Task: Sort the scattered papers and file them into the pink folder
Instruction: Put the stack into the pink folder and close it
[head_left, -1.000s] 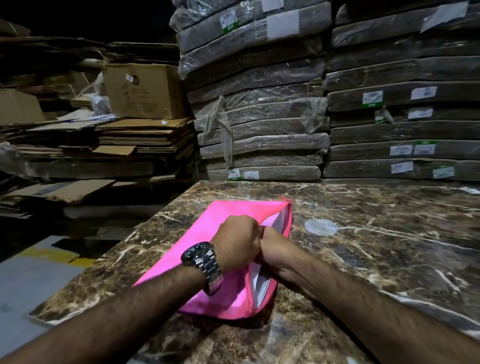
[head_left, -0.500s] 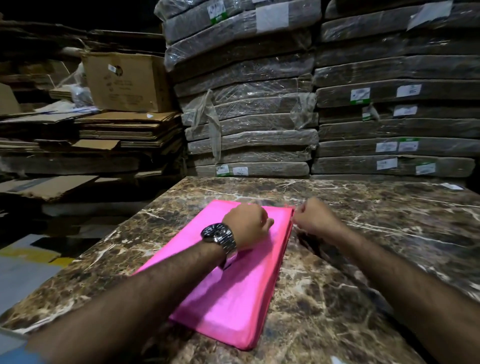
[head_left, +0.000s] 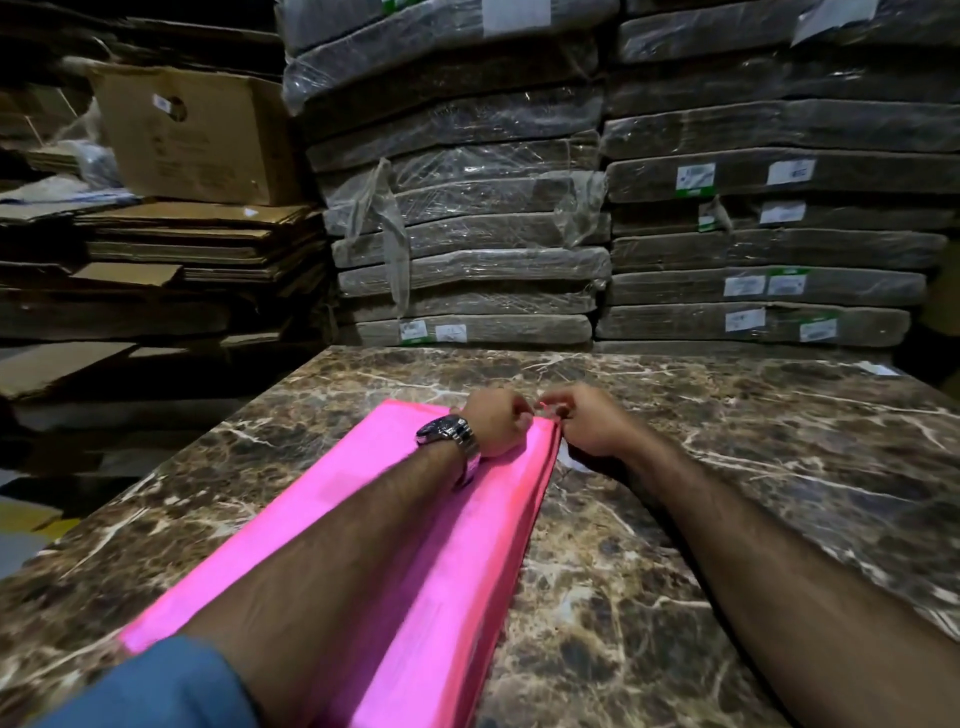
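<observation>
The pink folder (head_left: 457, 561) lies closed and flat on the brown marble table (head_left: 727, 467), running from the near left edge toward the middle. My left hand (head_left: 496, 423), with a steel watch on its wrist, rests fisted on the folder's far right corner. My right hand (head_left: 582, 421) is just beside that corner, its fingertips pinching something small and pink at the folder's edge. No loose papers show; whatever is inside the folder is hidden.
Stacks of plastic-wrapped grey slabs (head_left: 467, 234) stand right behind the table's far edge. Flattened cardboard (head_left: 182, 239) and a brown box (head_left: 192, 135) pile up at the left. A white scrap (head_left: 878, 369) lies at the table's far right. The floor drops off at the left.
The folder stood open a second ago with both hands at its mouth; it now lies shut and flat. Both hands have moved to its far right corner.
</observation>
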